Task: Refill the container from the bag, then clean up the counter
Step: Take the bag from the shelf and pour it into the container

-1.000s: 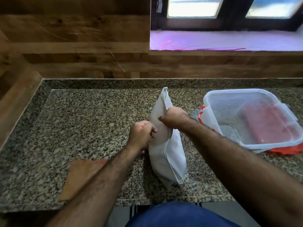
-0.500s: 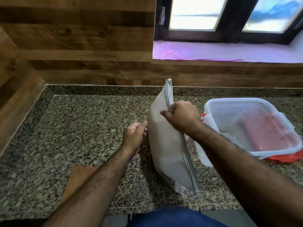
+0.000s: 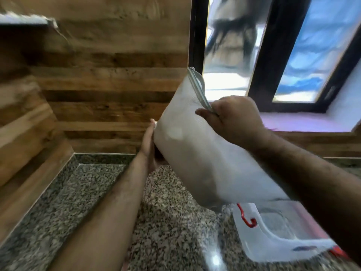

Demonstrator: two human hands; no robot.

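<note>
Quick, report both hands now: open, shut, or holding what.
Left hand: open, flat fingers pressed against the side of the white zip bag.
Right hand: pinching the bag's zip edge, holding it tilted above the counter.

A wood-plank wall (image 3: 109,90) rises behind the bench's (image 3: 82,196) far and left edges. A dark-framed window (image 3: 259,55) stands above a purple sill (image 3: 304,122) at the far right.

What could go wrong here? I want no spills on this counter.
The white zip-top plastic bag is lifted and tilted, its lower corner at the edge of the clear plastic container: contents might miss onto the speckled granite counter. The right hand only pinches the zipper edge, so it could slip.
</note>
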